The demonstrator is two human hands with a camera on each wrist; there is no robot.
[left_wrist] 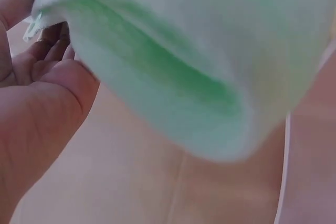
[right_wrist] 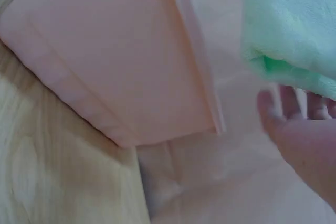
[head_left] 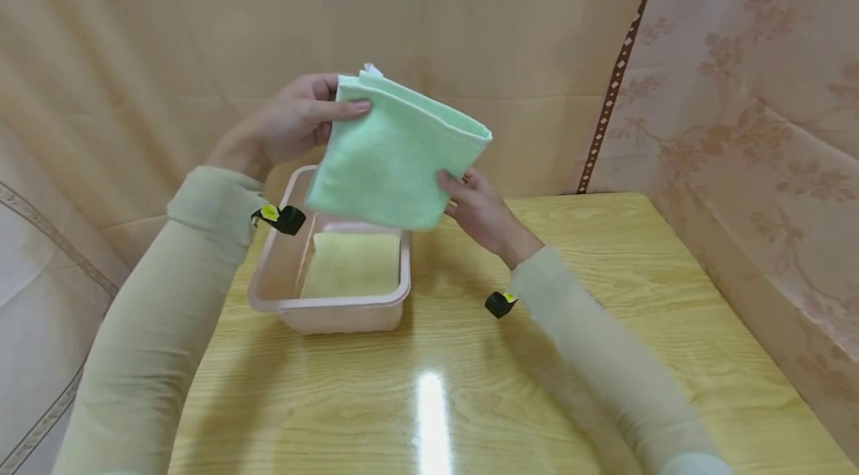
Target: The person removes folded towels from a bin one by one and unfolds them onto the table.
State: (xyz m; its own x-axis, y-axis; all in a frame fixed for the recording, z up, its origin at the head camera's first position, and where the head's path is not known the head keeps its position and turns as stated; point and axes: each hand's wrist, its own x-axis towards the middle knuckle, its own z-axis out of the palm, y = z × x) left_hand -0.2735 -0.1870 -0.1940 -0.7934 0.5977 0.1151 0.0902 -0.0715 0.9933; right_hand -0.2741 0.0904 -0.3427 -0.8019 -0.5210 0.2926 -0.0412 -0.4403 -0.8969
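A folded mint-green towel (head_left: 396,154) hangs in the air above a pale pink plastic basin. My left hand (head_left: 295,117) pinches its upper left corner, thumb across the front and fingers behind. At the lower right edge my right hand (head_left: 486,214) grips the cloth, with its thumb on the near face. A small white tag (head_left: 372,70) sticks up near the left corner. The left wrist view shows the open fold of the towel (left_wrist: 157,77) close up. In the right wrist view, curled fingers (right_wrist: 289,103) meet the towel's lower edge.
The basin (head_left: 338,303) stands on a wood-grain table (head_left: 470,385), with a folded pale yellow towel (head_left: 356,266) inside. Beige curtain (head_left: 510,27) hangs behind, and a floral curtain (head_left: 758,102) borders the right side. Black wrist cameras (head_left: 291,220) jut from both sleeves.
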